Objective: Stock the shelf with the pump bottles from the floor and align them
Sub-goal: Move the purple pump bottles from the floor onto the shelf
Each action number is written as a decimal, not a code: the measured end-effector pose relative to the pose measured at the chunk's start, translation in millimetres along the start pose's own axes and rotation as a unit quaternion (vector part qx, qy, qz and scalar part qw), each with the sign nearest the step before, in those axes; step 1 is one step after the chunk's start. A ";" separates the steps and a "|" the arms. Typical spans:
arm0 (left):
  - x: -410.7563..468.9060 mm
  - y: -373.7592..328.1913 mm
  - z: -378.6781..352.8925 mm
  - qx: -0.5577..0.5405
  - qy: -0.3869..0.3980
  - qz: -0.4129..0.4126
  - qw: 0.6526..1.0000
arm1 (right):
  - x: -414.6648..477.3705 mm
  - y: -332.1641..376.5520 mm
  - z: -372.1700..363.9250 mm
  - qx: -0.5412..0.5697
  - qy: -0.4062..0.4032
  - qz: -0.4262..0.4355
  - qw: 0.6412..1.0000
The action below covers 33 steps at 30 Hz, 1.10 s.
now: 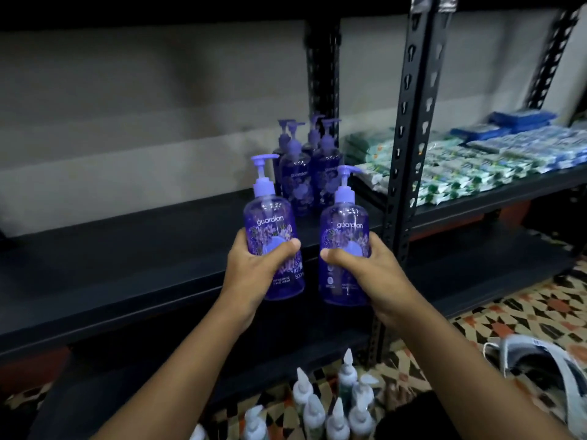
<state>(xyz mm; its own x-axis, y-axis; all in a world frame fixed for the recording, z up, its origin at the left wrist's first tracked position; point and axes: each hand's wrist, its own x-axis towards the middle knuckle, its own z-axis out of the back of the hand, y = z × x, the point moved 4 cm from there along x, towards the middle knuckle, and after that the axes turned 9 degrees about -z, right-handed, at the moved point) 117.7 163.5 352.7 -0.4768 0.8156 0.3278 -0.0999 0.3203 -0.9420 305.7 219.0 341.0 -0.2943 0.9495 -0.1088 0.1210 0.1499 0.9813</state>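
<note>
left hand (254, 268): wrapped tight round the lower half of the left bottle (270, 223), thumb across the label.
right hand (365, 271): same grip on the right bottle (344, 227), thumb across the front, fingers curled round the back.
held bottles: both purple and upright with pump tops up. They're side by side, near but not touching, at the front edge of the shelf (127, 265).
bases: can't tell if they sit on the shelf board or hang just off it.
stocked bottles (305, 176): four purple ones stand at the back right of the same shelf, packed close beside the post (409, 154).
floor bottles (333, 404): cluster with white pump tops at the bottom edge. Bodies are mostly cut off by the frame, and I can't get a count.
hidden: fingertips of both hands are behind the bottles, and the lower label text is partly covered by the thumbs.
blurred: packets (476, 166) on the neighbouring shelf to the right, print unreadable. There's a white and grey bag (540, 369) on the tiled floor (524, 312), shape unclear.
</note>
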 end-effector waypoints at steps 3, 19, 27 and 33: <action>22.5 -11.6 -16.3 0.001 0.004 -0.026 1.000 | 27.0 24.2 14.2 -0.052 -0.032 0.065 0.996; 45.7 0.5 -38.1 0.006 0.007 -0.029 1.000 | 134.6 36.9 32.0 -0.179 -0.068 0.130 0.973; 41.4 6.3 -35.3 0.006 0.003 -0.021 1.000 | 133.0 25.7 31.4 -0.246 -0.110 0.105 0.957; 38.0 8.4 -35.5 -0.001 0.002 -0.020 1.000 | 136.4 19.5 33.9 -0.280 -0.142 0.105 0.944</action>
<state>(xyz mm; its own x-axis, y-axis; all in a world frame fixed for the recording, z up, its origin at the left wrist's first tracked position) 129.7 214.3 359.8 -0.4696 0.8036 0.3657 -0.1176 0.3536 -0.9280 300.0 360.8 339.9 -0.0432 0.9895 0.1382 -0.3946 -0.1440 0.9075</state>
